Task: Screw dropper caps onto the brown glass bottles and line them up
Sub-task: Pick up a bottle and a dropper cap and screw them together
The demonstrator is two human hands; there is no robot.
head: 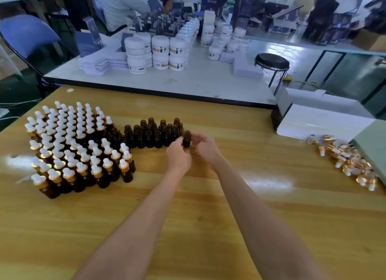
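Observation:
One uncapped brown glass bottle [186, 139] stands at the right end of a cluster of several uncapped brown bottles [153, 133] on the wooden table [208, 217]. My left hand [178, 156] pinches that bottle from the left. My right hand [205, 147] is just to the bottle's right, fingers curled toward it; whether they touch it I cannot tell. To the left stand several rows of capped bottles [75, 148] with gold collars and white rubber bulbs. A loose pile of dropper caps [346, 160] lies at the far right of the table.
A white box [321, 123] sits at the table's back right, beside a grey-green one [371, 146]. Behind is a white table [188, 81] with white jars [160, 52], a black stool [271, 62], a blue chair [29, 35] and a person working.

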